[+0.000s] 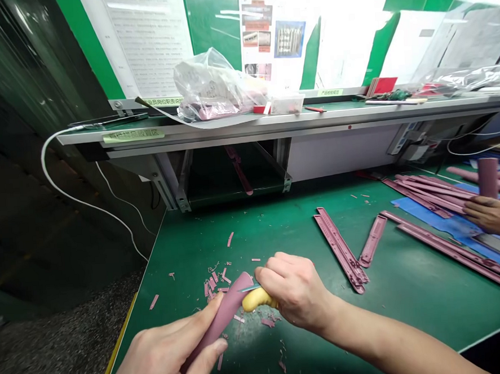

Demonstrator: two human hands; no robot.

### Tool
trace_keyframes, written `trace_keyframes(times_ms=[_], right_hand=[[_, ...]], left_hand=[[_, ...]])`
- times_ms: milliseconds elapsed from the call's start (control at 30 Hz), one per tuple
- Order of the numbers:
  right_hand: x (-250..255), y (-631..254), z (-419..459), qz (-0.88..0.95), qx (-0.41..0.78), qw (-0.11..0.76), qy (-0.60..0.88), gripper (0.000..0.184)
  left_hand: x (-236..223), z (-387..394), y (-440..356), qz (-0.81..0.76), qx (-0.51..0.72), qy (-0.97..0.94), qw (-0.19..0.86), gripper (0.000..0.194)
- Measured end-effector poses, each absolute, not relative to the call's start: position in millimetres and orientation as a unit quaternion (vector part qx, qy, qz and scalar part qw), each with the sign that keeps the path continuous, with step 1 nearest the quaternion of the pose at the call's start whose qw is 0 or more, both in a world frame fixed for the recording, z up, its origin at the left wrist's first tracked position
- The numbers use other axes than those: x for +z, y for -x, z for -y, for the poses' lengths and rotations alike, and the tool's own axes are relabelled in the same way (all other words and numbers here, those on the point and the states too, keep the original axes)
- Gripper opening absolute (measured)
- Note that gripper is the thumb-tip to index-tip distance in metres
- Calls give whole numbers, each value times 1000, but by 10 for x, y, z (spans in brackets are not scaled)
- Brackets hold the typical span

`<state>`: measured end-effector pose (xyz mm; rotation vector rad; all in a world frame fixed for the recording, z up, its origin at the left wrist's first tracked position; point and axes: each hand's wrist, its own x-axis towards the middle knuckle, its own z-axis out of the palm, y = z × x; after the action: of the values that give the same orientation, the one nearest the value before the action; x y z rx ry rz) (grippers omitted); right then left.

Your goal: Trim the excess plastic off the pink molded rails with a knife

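My left hand (167,353) is closed round a mauve plastic part (227,309) at the bottom of the view, with its rounded end pointing up and right. My right hand (296,288) grips a small knife with a yellow handle (257,298). Its short blade (250,288) rests against the tip of the mauve part. Both hands hover just above the green table mat (278,230). Several small mauve shavings (217,276) lie on the mat around and below the hands.
Long mauve plastic strips (343,254) lie to the right, with more on a blue sheet (447,220). Another person's hand (491,214) rests there beside an upright mauve tube (488,177). A shelf (271,121) behind carries a plastic bag (210,88). The table's left edge (127,324) drops to the floor.
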<state>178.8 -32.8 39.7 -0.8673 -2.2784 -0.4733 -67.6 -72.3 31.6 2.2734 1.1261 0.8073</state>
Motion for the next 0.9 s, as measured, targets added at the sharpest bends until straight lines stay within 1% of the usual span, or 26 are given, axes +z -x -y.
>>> trace_keyframes(times_ms=[100,167,200,267,367,433,467,533,600,667,733,800,900], right_hand=[[400,-1777,324,866,-180,317,343,45],[402,-1777,325,871,-142,313,352,43],[397,-1781,329,872,-99,319,359,40],[362,-1796,344,850,27,366,378,30],[249,-1828,348,763,222,445,413,29],[176,-1836,320,729,295,446,427,30],[155,-1831,298,731,304,437,427,30],[157,-1803,245,764,260,416,419,31],[207,-1761,183,798,160,396,425,36],[273,-1721,114,810,55,371,450,48],[326,-1692,52,811,-25,341,474,60],[353,-1677,10,815,-74,308,486,64],[348,-1672,-3,819,-113,278,489,63]], left_hand=[[286,773,588,-450,351,-743,350,53],[279,767,500,-470,375,-671,433,49],[275,749,449,-470,385,-631,481,49],[256,686,344,-452,420,-549,564,50],[190,558,207,-454,468,-414,635,43],[135,489,138,-466,480,-318,672,44],[113,467,111,-461,480,-281,692,44],[86,450,68,-434,487,-243,717,48],[89,460,39,-414,494,-231,729,49],[116,480,20,-408,498,-222,732,44],[155,501,8,-401,498,-217,738,37],[195,519,1,-397,496,-211,743,32],[241,539,-1,-397,494,-201,747,30]])
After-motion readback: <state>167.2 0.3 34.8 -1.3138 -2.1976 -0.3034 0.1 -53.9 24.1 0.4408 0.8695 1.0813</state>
